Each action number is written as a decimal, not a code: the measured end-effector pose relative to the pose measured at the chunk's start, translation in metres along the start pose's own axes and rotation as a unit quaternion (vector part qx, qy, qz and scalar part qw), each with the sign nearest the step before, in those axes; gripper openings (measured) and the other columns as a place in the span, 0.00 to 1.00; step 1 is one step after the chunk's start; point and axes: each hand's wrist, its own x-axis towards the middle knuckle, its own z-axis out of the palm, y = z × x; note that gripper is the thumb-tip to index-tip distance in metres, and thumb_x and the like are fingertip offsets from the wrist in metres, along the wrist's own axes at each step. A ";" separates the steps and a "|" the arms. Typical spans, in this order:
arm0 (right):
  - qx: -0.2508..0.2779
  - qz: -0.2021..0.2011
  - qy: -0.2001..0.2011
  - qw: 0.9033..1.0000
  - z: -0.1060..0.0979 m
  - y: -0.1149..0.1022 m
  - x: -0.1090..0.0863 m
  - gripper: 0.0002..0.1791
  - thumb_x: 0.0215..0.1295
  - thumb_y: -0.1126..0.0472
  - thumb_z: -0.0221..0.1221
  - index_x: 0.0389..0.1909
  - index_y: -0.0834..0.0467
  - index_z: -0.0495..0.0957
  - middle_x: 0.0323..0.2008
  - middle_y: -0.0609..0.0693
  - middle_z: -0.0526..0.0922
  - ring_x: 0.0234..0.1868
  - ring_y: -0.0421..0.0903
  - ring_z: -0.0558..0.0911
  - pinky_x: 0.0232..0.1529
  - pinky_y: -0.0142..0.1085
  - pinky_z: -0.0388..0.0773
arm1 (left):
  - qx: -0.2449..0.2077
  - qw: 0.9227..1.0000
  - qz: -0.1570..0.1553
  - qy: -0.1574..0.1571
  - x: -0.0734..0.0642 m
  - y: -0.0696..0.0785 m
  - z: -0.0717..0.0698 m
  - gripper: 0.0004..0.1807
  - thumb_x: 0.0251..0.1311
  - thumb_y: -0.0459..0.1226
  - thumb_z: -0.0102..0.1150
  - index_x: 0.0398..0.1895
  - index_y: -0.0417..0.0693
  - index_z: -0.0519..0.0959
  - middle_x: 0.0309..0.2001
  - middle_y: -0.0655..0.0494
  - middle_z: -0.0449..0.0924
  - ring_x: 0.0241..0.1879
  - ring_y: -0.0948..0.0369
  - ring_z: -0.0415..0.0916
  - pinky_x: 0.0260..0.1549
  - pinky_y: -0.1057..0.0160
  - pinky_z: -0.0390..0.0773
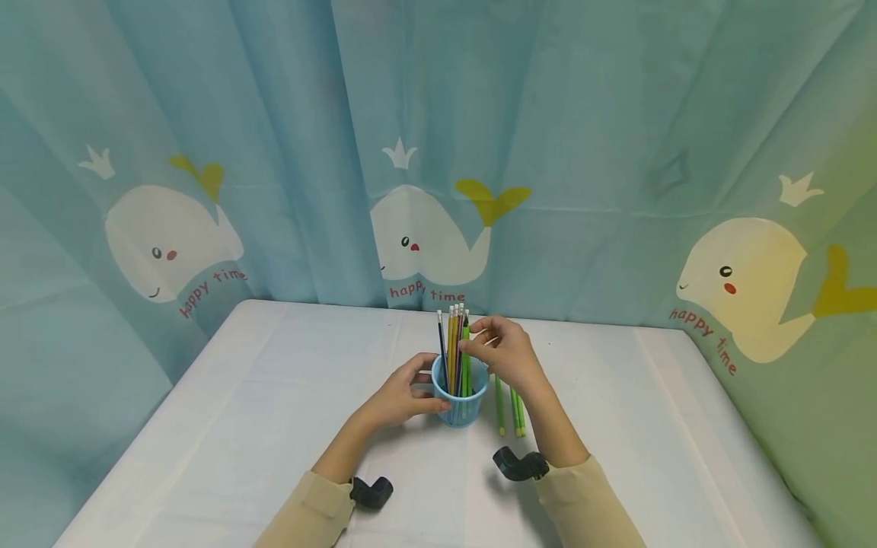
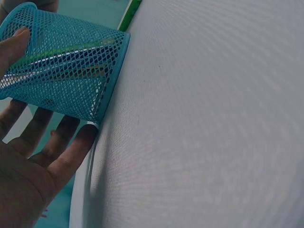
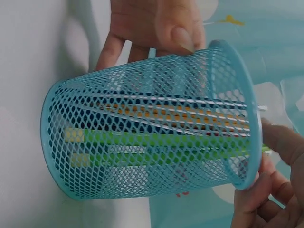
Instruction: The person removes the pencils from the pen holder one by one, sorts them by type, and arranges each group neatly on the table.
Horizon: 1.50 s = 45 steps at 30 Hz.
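A light-blue mesh pencil cup (image 1: 463, 415) stands upright on the white table. My left hand (image 1: 400, 392) holds it from the left, thumb on the near side and fingers round the far side. Inside are several pencils: dark blue ones, yellow ones (image 3: 190, 112) and green ones, whose pale ends sit low in the cup in the right wrist view. Above the rim, my right hand (image 1: 505, 350) has thumb and index finger at the upper part of a green pencil (image 3: 142, 138), seemingly pinching it; the thumb partly covers the contact.
Several more green pencils (image 1: 517, 412) lie on the white table (image 1: 274, 418) just right of the cup, partly behind the right wrist. A blue curtain (image 1: 582, 251) with whale prints hangs behind the table. Black wrist devices (image 1: 373, 493) sit at both sleeves.
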 end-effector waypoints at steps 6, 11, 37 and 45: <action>-0.051 -0.024 0.029 0.998 0.004 -0.004 0.000 0.14 0.59 0.56 0.69 0.42 0.58 0.80 0.32 0.51 0.82 0.33 0.47 0.79 0.29 0.35 0.79 | -0.001 1.000 0.003 0.000 0.001 -0.003 -0.001 0.40 0.56 0.36 0.73 0.70 0.45 0.63 0.67 0.44 0.68 0.64 0.45 0.71 0.58 0.53 0.80; -0.062 -0.027 0.038 0.997 0.005 -0.004 0.000 0.10 0.61 0.59 0.64 0.42 0.59 0.80 0.31 0.52 0.81 0.32 0.48 0.78 0.28 0.35 0.78 | -0.002 1.000 0.001 0.000 0.001 -0.004 -0.001 0.40 0.55 0.36 0.73 0.70 0.45 0.63 0.66 0.44 0.68 0.64 0.45 0.72 0.57 0.53 0.81; 0.201 0.002 -0.064 0.977 -0.033 0.007 -0.010 0.11 0.74 0.60 0.56 0.47 0.62 0.67 0.50 0.61 0.78 0.49 0.50 0.82 0.52 0.44 0.84 | -0.005 1.000 0.000 0.003 0.001 -0.002 0.000 0.40 0.54 0.34 0.74 0.70 0.45 0.64 0.66 0.43 0.69 0.63 0.45 0.72 0.57 0.54 0.80; 0.260 -0.030 -0.078 0.962 -0.041 0.005 -0.013 0.08 0.78 0.59 0.50 0.49 0.58 0.64 0.49 0.58 0.79 0.52 0.52 0.81 0.56 0.51 0.81 | -0.001 1.000 0.000 0.003 0.000 -0.001 0.000 0.41 0.54 0.35 0.74 0.70 0.45 0.64 0.66 0.43 0.68 0.64 0.45 0.71 0.58 0.52 0.80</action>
